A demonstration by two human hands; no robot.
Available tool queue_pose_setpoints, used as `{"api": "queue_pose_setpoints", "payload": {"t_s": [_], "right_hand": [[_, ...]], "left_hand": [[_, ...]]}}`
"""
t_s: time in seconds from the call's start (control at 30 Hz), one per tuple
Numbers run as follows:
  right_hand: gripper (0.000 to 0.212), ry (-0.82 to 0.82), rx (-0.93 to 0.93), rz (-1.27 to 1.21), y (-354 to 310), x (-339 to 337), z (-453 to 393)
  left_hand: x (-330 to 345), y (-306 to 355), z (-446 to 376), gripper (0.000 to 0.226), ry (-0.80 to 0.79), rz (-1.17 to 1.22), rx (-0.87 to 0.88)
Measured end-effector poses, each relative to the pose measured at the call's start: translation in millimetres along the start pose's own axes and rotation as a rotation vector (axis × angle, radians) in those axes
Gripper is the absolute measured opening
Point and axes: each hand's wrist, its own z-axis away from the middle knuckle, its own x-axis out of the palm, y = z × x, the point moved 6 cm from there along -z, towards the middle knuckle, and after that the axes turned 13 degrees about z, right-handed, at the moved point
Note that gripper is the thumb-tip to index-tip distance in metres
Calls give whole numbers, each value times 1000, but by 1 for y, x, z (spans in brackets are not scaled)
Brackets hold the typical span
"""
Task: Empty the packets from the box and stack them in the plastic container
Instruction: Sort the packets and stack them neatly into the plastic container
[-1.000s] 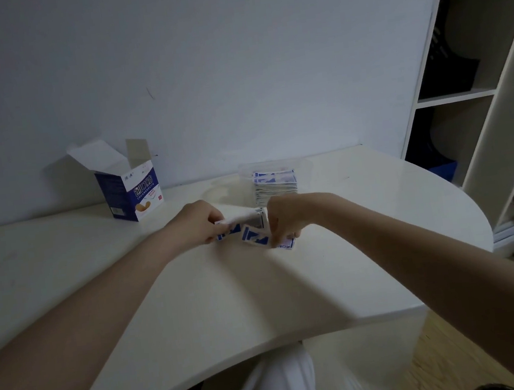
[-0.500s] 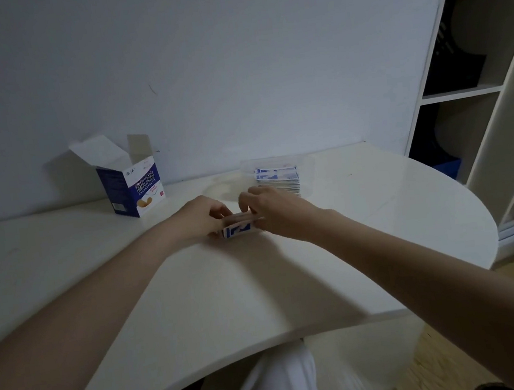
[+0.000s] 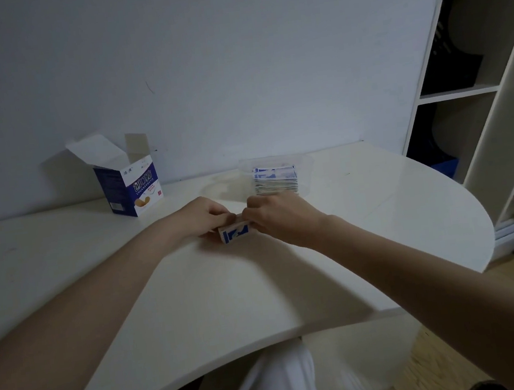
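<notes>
Pinching one small packet bundle [image 3: 235, 233] from both sides, left hand [image 3: 202, 217] and right hand [image 3: 279, 216], fingertips hidden.

— Where is the one view looking from?

— It is sitting on the person's head, facing forward and down over a white table [image 3: 197, 298] toward the wall.

— How near is it sitting?

— Both forearms are reaching out from the lower corners; the fingers [image 3: 219, 213] are meeting near the centre, an open box [image 3: 135, 189] standing beyond them leftward.
</notes>
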Motion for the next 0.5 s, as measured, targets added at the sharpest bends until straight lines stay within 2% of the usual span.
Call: {"api": "queue_pose_setpoints", "payload": {"t_s": [0.13, 0.23, 0.33, 0.5], "right_hand": [[16, 11, 20, -93, 1, -1, 1], [24, -98, 81, -137, 6, 5, -2], [20, -141, 138, -255, 15, 4, -5], [18, 8, 491, -534, 82, -15, -15]], "left_hand": [[2, -1, 1, 21, -26, -7, 7], [1, 2, 1, 20, -38, -88, 47], [-2, 2, -2, 12, -22, -117, 53], [-19, 18, -14, 10, 12, -129, 144]]}}
